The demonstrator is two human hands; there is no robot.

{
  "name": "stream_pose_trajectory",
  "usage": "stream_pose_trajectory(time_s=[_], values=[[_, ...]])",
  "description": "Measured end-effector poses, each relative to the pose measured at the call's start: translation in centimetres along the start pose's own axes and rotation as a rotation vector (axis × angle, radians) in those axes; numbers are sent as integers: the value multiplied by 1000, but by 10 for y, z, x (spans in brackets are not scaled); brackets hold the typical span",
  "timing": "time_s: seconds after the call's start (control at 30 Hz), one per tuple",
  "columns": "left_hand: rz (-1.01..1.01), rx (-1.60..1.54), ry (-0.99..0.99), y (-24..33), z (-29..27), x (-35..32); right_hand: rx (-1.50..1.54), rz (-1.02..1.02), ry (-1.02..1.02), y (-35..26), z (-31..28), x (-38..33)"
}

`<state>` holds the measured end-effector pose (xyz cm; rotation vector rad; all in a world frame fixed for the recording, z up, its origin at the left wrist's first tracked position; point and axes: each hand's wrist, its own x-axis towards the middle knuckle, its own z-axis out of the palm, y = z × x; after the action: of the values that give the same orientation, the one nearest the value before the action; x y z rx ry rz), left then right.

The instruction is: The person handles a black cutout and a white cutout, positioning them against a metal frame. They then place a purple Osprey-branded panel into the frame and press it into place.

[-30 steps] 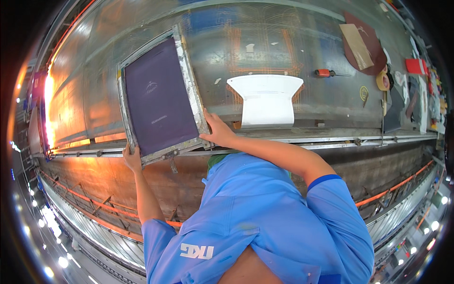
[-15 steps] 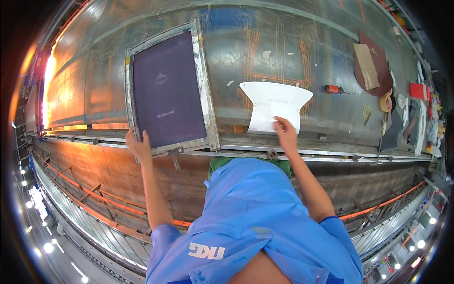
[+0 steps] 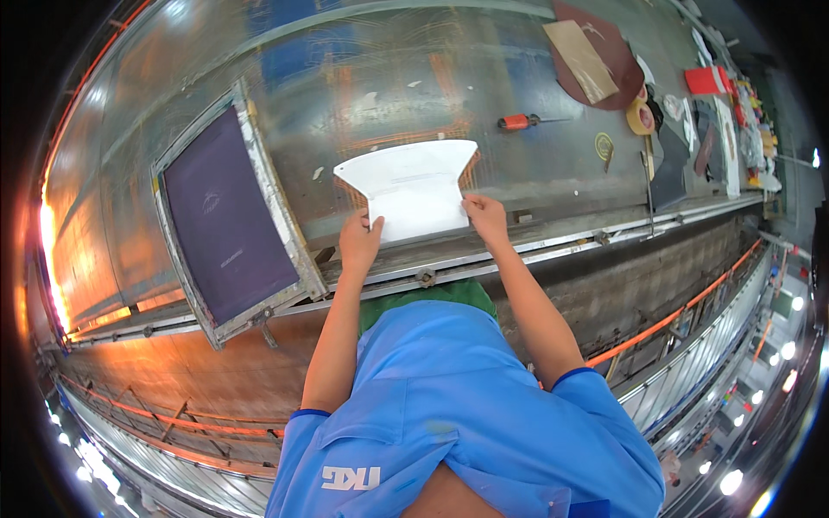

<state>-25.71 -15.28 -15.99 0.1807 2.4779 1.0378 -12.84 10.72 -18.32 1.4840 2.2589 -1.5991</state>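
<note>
A white cut piece of fabric (image 3: 413, 183), wide at the top and narrower below, lies flat on the shiny metal table (image 3: 363, 95). My left hand (image 3: 359, 241) grips its lower left corner and my right hand (image 3: 485, 217) grips its lower right corner. To the left, a metal-framed printing screen (image 3: 226, 211) with dark purple mesh rests tilted on the table, apart from both hands.
A red-handled tool (image 3: 521, 122) lies beyond the fabric. Brown sheets (image 3: 592, 52), a roll of tape (image 3: 641, 116) and assorted items crowd the table's far right. Metal rails (image 3: 553, 244) run along the table's near edge. Orange bars run below.
My left hand let go of the screen frame and moved right to the white piece. My right hand shifted to its lower right corner. The view moved right.
</note>
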Motion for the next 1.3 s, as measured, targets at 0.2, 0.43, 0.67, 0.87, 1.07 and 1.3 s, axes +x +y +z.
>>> stream_pose_trajectory(time_s=[0.2,0.43,0.67,0.87,1.07,1.3], values=[[-152,-35,61,-9,1,14,46,69,-127,-30,-7,3],[-278,-488,40,11,-19,19,313,-61,-135,-45,-10,-5],[-277,-389,60,16,-27,16,307,-41,-142,-36,-5,-5],[-263,-233,149,-4,-10,18,-24,-88,-76,-29,-2,6],[-291,-171,135,-6,-4,27,-202,-71,-61,-34,-5,8],[-264,-192,176,-9,-2,25,-228,-65,-62,-33,-3,12]])
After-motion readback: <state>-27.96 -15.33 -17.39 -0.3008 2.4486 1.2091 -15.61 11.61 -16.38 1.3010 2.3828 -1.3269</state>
